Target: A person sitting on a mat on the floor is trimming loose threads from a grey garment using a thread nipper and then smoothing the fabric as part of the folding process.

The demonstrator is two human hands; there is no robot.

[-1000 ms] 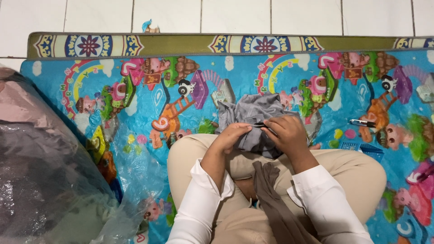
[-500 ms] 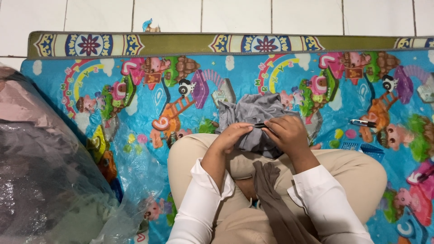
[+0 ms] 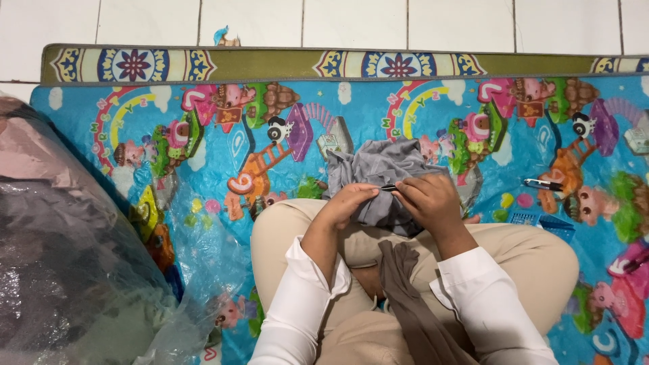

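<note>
Person sat cross-legged on a cartoon-print play mat [image 3: 203, 135], beige trousers, white sleeves. Grey cloth [image 3: 378, 169] was bunched over the knees and spilled forward onto the mat. Left hand [image 3: 348, 203] was closed on a fold of that cloth, fingers curled in, thumb side pressed on the fabric. Right hand [image 3: 433, 199] was also mostly closed, fingertips pinched on a small dark tool [image 3: 390, 188], thin and short, its tip pointing toward the left hand and touching the cloth between the two hands. Couldn't tell what kind of tool it was, too small. A brown-grey strip of fabric [image 3: 405, 284] hung down between the forearms over the lap. On the mat to the person's right, well apart from the hands: a pen-like object [image 3: 541, 183] and just below it a small blue basket-like piece [image 3: 541, 222]. To the person's left, a big clear plastic bag [image 3: 74, 257] stuffed with dark and pinkish fabric, lying on the mat edge. Patterned rug border [image 3: 270, 65] ran along the far side of the mat, white floor tiles [image 3: 351, 23] beyond.
</note>
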